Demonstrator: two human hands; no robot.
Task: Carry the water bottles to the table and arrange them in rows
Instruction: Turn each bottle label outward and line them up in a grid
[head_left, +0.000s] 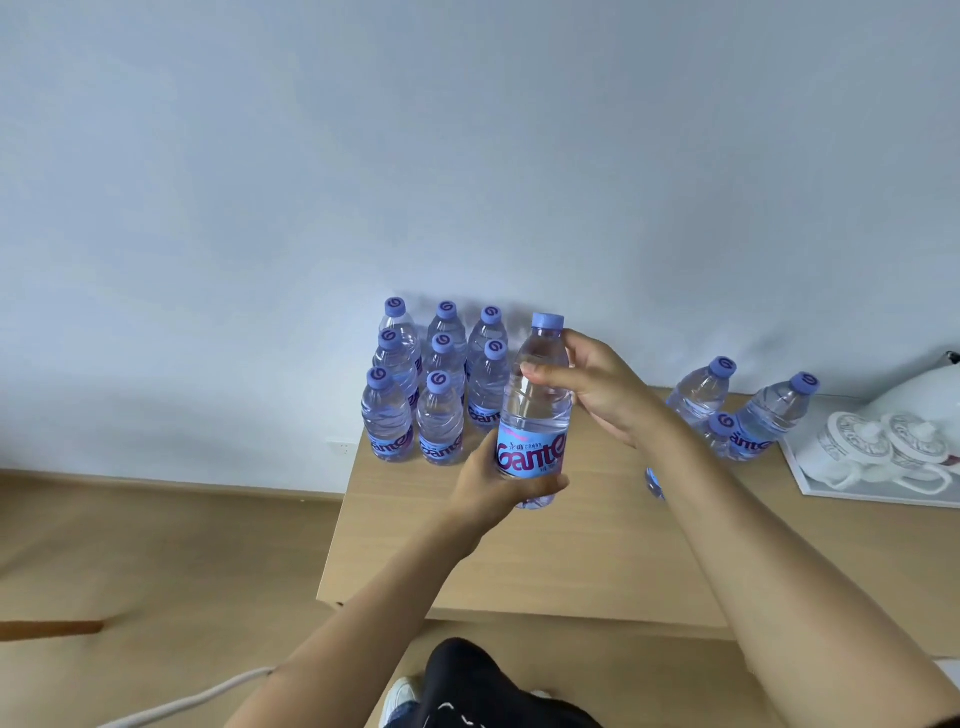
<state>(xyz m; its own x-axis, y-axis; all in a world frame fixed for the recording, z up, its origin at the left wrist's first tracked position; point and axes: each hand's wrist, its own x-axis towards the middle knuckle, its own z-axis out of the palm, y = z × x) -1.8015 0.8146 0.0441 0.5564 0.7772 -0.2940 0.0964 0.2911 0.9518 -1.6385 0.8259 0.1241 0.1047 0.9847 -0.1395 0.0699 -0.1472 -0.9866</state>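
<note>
On the wooden counter (571, 545), eight bottles (439, 384) stand in rows at the back left. The held bottle (535, 410), clear with blue label and cap, looks full, so heavy, thin-walled and slick. Left hand (498, 486) fingers wrap its base; right hand (597, 384) fingers grip its shoulder, the firmest places.

Both hands hold upright bottle (535, 410) over table (545, 551): left hand (498, 486) grips label end, right hand (597, 387) grips shoulder. 8 bottles (431, 384) grouped left.
</note>
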